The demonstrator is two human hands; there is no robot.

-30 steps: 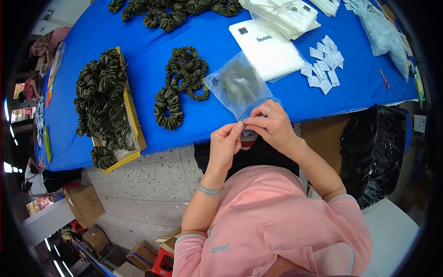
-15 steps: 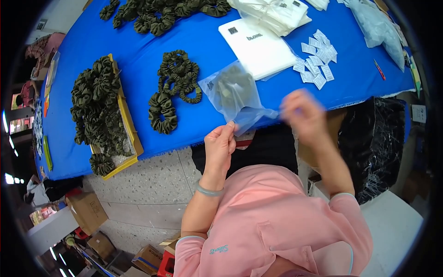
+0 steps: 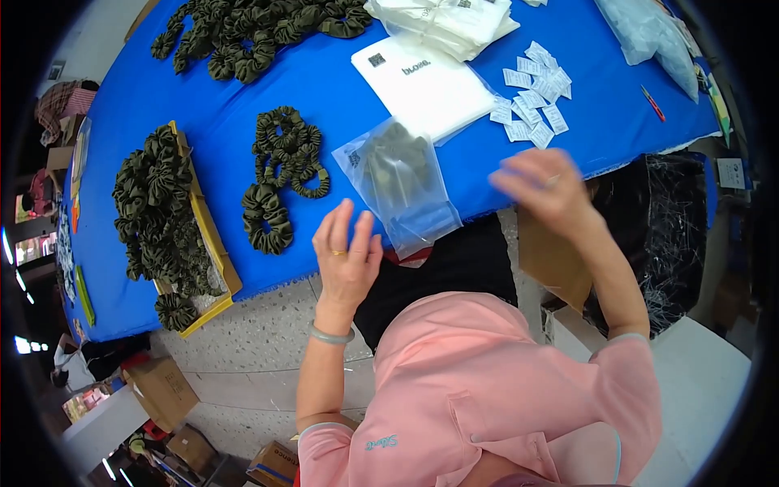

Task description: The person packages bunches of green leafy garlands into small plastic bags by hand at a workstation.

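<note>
A clear plastic bag [image 3: 418, 219] with dark green scrunchies [image 3: 398, 158] inside lies at the table's front edge, its lower end hanging over. Just left of the bag is my left hand [image 3: 349, 252], fingers apart and holding nothing. My right hand [image 3: 544, 191] hovers to the right of the bag, slightly blurred, fingers stretched out with nothing in them. A small group of green scrunchies [image 3: 284, 154] lies on the blue cloth, left of the bag. Behind the bag is a stack of white printed bags [image 3: 430, 89]. Small white paper labels [image 3: 531, 97] are scattered beyond my right hand.
A yellow-edged tray [image 3: 213, 243] heaped with scrunchies stands at the left. More scrunchies [image 3: 243, 40] are piled at the back. A red pen [image 3: 653, 104] and a bluish plastic bag [image 3: 649, 36] lie at the right. A black plastic-wrapped bundle [image 3: 665, 235] stands below the table edge.
Both hands have let go of the bag, which now lies flatter with its open end spread. My left hand has moved left and opened. The whole view has shifted slightly.
</note>
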